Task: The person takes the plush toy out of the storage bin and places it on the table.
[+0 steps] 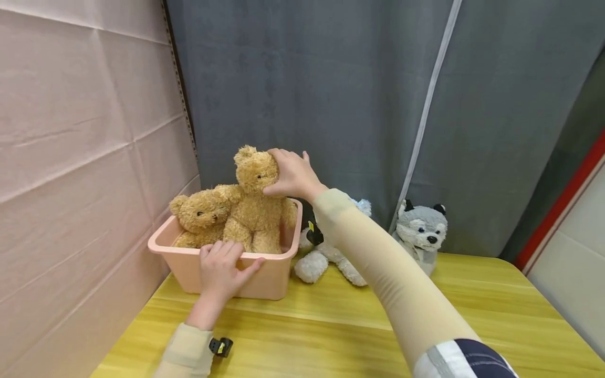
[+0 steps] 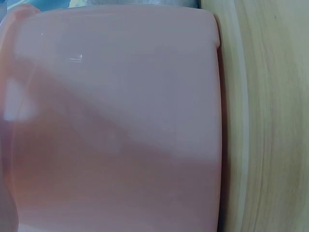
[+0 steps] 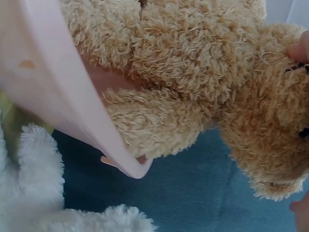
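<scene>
My right hand (image 1: 295,176) grips a tan teddy bear (image 1: 257,220) by the side of its head. That bear is upright inside a pink plastic bin (image 1: 267,278), its lower body below the rim. To its left a second tan teddy bear (image 1: 196,215) leans in the same bin, head above the rim. My left hand (image 1: 222,270) holds the bin's near rim, fingers over the edge and thumb along it. In the right wrist view the held bear's arm (image 3: 159,123) lies against the rim. The bin's smooth wall (image 2: 120,96) fills most of the left wrist view.
A white plush toy (image 1: 312,266) sits right of the bin, partly behind my right forearm. Farther right is a grey-and-white husky plush (image 1: 420,231). A grey curtain (image 1: 307,79) hangs behind the wooden table (image 1: 307,336); pink cloth (image 1: 85,157) lines the left side.
</scene>
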Action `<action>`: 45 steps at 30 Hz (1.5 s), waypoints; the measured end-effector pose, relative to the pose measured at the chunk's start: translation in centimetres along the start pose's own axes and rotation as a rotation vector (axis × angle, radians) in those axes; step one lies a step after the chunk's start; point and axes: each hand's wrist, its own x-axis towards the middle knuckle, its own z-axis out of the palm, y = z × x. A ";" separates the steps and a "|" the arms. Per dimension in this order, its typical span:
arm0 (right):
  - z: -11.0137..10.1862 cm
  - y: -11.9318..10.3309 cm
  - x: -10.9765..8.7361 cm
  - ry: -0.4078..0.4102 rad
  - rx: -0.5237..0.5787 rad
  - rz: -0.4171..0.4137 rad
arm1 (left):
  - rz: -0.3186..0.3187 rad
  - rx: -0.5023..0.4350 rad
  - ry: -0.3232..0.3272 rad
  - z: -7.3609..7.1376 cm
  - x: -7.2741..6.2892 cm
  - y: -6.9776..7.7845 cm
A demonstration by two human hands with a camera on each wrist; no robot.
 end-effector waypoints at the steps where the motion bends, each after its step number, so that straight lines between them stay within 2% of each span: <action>1: -0.2 0.0 0.1 0.010 0.002 -0.004 | 0.000 -0.002 0.003 0.0 0.0 0.0; 17: -3.2 1.2 0.5 0.142 -0.010 -0.055 | 0.005 0.004 0.011 0.5 -0.1 -0.5; 25: -4.5 1.9 0.2 0.239 0.022 -0.093 | -0.004 0.013 -0.039 0.7 -0.1 -0.7; 35: -6.1 2.6 -0.3 0.386 0.013 -0.168 | 0.002 0.004 -0.007 1.2 0.1 -0.9; 45: -9.7 3.4 -1.6 0.418 -0.021 -0.200 | 0.006 -0.006 0.013 1.5 0.0 -1.0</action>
